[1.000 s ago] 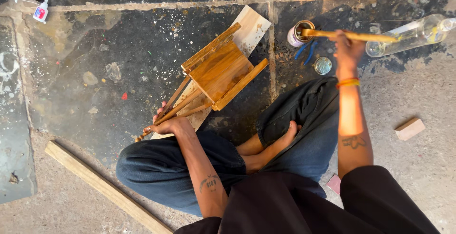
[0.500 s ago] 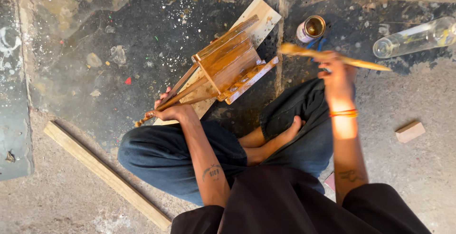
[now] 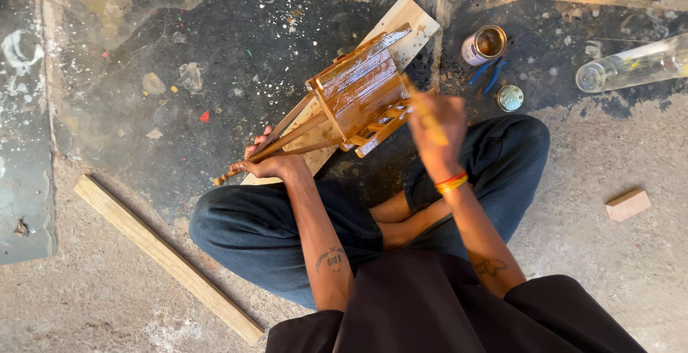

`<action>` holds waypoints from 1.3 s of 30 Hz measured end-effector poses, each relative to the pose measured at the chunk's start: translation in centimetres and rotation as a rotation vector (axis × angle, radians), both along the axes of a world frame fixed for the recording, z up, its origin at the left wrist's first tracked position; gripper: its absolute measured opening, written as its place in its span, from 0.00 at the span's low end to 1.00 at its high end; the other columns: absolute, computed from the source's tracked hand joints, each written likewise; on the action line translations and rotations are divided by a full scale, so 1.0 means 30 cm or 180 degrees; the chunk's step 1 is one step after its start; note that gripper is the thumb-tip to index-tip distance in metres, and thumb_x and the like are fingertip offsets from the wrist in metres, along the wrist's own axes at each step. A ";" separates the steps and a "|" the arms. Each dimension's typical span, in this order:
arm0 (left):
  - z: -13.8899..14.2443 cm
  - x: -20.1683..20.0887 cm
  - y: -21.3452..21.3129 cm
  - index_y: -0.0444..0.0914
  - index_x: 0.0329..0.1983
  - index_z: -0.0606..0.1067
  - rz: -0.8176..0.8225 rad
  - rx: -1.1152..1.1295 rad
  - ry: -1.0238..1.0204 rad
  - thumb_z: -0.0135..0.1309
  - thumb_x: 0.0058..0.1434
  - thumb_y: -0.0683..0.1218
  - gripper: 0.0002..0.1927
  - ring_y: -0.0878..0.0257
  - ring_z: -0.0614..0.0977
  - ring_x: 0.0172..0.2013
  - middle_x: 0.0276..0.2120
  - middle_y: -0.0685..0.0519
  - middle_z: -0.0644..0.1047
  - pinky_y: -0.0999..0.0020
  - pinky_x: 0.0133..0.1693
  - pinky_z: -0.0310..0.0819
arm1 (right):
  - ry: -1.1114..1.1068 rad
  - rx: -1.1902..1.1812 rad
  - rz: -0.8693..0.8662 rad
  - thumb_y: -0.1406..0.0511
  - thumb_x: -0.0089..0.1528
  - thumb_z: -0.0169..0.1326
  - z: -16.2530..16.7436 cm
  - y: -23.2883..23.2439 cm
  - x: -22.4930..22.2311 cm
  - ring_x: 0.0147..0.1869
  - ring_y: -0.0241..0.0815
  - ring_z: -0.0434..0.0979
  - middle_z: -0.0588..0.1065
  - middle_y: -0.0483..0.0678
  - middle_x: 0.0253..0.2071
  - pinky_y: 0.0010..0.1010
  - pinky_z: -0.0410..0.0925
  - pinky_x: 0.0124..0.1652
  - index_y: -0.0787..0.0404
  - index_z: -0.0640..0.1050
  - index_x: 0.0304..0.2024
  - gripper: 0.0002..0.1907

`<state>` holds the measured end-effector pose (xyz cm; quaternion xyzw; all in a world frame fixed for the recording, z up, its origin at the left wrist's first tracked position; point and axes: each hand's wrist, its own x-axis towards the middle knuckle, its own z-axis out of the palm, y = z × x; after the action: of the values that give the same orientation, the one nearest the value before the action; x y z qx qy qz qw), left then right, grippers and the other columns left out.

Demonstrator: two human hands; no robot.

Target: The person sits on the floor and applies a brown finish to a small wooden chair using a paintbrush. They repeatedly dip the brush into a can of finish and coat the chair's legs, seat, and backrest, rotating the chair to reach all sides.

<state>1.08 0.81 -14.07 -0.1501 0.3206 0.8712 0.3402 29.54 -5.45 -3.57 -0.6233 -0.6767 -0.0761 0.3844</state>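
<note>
The brush (image 3: 428, 115) in the right hand (image 3: 436, 132) is blurred, its bristles hidden against the wooden piece (image 3: 358, 91). Far right of the hands, the clear bottle (image 3: 631, 66) is cut off by the edge.

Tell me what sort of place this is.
Probably an informal floor workshop for finishing woodwork: a paint-spattered stone floor, an open tin of brown finish, and loose wood, a plank and a block.

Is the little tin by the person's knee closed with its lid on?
No, the tin stands open on the floor, brown liquid showing inside, and a round lid lies apart from it beside the blue pliers.
</note>
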 end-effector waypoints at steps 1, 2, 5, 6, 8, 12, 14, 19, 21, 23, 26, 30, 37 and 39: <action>0.004 0.004 -0.001 0.43 0.18 0.66 0.0015 -0.0071 -0.0007 0.22 0.69 0.72 0.38 0.56 0.76 0.23 0.16 0.51 0.70 0.52 0.38 0.80 | -0.0030 -0.0042 0.0160 0.68 0.64 0.62 0.022 -0.014 -0.041 0.45 0.48 0.75 0.77 0.47 0.41 0.41 0.69 0.44 0.60 0.78 0.53 0.14; 0.007 0.008 -0.001 0.44 0.18 0.67 -0.0028 -0.0118 -0.0031 0.22 0.69 0.72 0.38 0.56 0.76 0.22 0.15 0.51 0.70 0.52 0.38 0.80 | -0.0057 -0.0080 0.0323 0.68 0.63 0.62 0.042 -0.027 -0.090 0.46 0.49 0.74 0.77 0.47 0.40 0.41 0.68 0.43 0.60 0.78 0.53 0.15; 0.008 0.007 -0.001 0.44 0.17 0.67 -0.0094 -0.0045 -0.0056 0.22 0.69 0.72 0.38 0.56 0.77 0.22 0.14 0.51 0.70 0.53 0.37 0.80 | -0.0072 -0.0252 0.0711 0.67 0.62 0.63 0.090 -0.074 -0.223 0.46 0.48 0.73 0.77 0.46 0.39 0.41 0.67 0.42 0.61 0.79 0.53 0.16; 0.006 0.005 -0.003 0.44 0.17 0.67 -0.0094 0.0101 -0.0044 0.23 0.70 0.72 0.39 0.57 0.76 0.22 0.15 0.52 0.70 0.53 0.37 0.79 | -0.0043 -0.0371 0.0751 0.66 0.62 0.63 0.100 -0.103 -0.260 0.47 0.47 0.73 0.78 0.45 0.40 0.41 0.68 0.42 0.60 0.79 0.51 0.16; -0.001 0.003 -0.004 0.44 0.18 0.68 -0.0096 0.0223 -0.0042 0.23 0.71 0.73 0.39 0.59 0.76 0.22 0.15 0.52 0.70 0.54 0.37 0.79 | 0.0313 -0.0550 0.0713 0.66 0.62 0.63 0.107 -0.128 -0.276 0.47 0.45 0.73 0.78 0.44 0.40 0.41 0.68 0.43 0.58 0.80 0.49 0.13; -0.012 0.000 -0.008 0.44 0.17 0.68 -0.0117 -0.0027 0.0011 0.23 0.69 0.72 0.38 0.57 0.77 0.22 0.14 0.52 0.71 0.52 0.37 0.80 | 0.2917 -0.1417 0.0440 0.65 0.64 0.59 0.066 -0.069 -0.146 0.44 0.44 0.77 0.79 0.44 0.41 0.37 0.71 0.44 0.56 0.80 0.46 0.08; -0.014 0.000 -0.009 0.44 0.17 0.68 -0.0117 -0.0010 -0.0026 0.23 0.69 0.72 0.39 0.56 0.77 0.22 0.14 0.52 0.71 0.52 0.37 0.81 | 0.2710 -0.1201 0.0308 0.65 0.66 0.58 0.028 0.015 -0.024 0.44 0.40 0.79 0.80 0.44 0.42 0.34 0.73 0.43 0.57 0.80 0.45 0.06; -0.018 0.001 -0.005 0.44 0.17 0.68 -0.0154 -0.0026 0.0024 0.22 0.69 0.71 0.39 0.53 0.79 0.23 0.15 0.52 0.71 0.52 0.38 0.81 | 0.2940 -0.0945 -0.0243 0.66 0.67 0.63 -0.043 0.021 0.006 0.39 0.46 0.74 0.78 0.47 0.34 0.37 0.67 0.38 0.59 0.78 0.40 0.06; -0.021 0.000 -0.004 0.44 0.17 0.69 -0.0138 0.0163 0.0013 0.23 0.70 0.72 0.40 0.54 0.78 0.23 0.14 0.52 0.71 0.52 0.37 0.81 | 0.4790 -0.1372 -0.0082 0.66 0.69 0.64 -0.025 -0.009 -0.048 0.36 0.46 0.73 0.77 0.47 0.31 0.37 0.65 0.34 0.60 0.75 0.36 0.10; -0.022 -0.001 -0.005 0.44 0.16 0.69 -0.0143 0.0197 0.0013 0.23 0.70 0.73 0.40 0.54 0.78 0.22 0.14 0.52 0.71 0.52 0.37 0.81 | 0.4242 -0.1603 0.0460 0.66 0.66 0.64 0.009 -0.049 -0.164 0.38 0.46 0.74 0.77 0.46 0.33 0.38 0.66 0.37 0.59 0.77 0.39 0.07; -0.020 0.000 -0.009 0.44 0.16 0.69 -0.0189 0.0100 -0.0001 0.23 0.68 0.74 0.40 0.53 0.79 0.22 0.14 0.51 0.72 0.52 0.37 0.81 | 0.0527 -0.0560 0.0863 0.65 0.61 0.64 0.088 -0.111 -0.266 0.43 0.46 0.75 0.78 0.45 0.37 0.39 0.69 0.41 0.57 0.79 0.42 0.09; -0.014 0.004 -0.011 0.44 0.16 0.70 -0.0160 -0.0054 0.0076 0.23 0.68 0.73 0.40 0.52 0.79 0.23 0.14 0.51 0.72 0.50 0.38 0.82 | 0.1372 -0.0756 0.0566 0.67 0.62 0.63 0.128 -0.098 -0.235 0.45 0.44 0.76 0.77 0.46 0.41 0.37 0.71 0.44 0.56 0.81 0.46 0.10; -0.018 0.002 -0.004 0.43 0.17 0.69 -0.0165 0.0081 0.0004 0.22 0.68 0.72 0.40 0.52 0.79 0.23 0.15 0.51 0.72 0.50 0.39 0.82 | 0.0123 -0.0381 0.0331 0.69 0.65 0.63 0.123 -0.034 -0.139 0.40 0.43 0.74 0.79 0.46 0.39 0.39 0.67 0.43 0.61 0.80 0.53 0.14; -0.019 0.001 -0.003 0.43 0.17 0.69 -0.0142 0.0164 0.0026 0.23 0.69 0.73 0.40 0.52 0.79 0.23 0.15 0.51 0.72 0.50 0.38 0.81 | 0.0294 -0.0488 0.0569 0.67 0.62 0.63 0.142 -0.067 -0.213 0.42 0.44 0.75 0.79 0.45 0.40 0.36 0.67 0.44 0.57 0.78 0.50 0.14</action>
<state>1.11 0.73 -14.63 -0.1306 0.3027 0.8719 0.3620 23.14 -7.47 0.69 -0.5910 -0.7149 0.0392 0.3716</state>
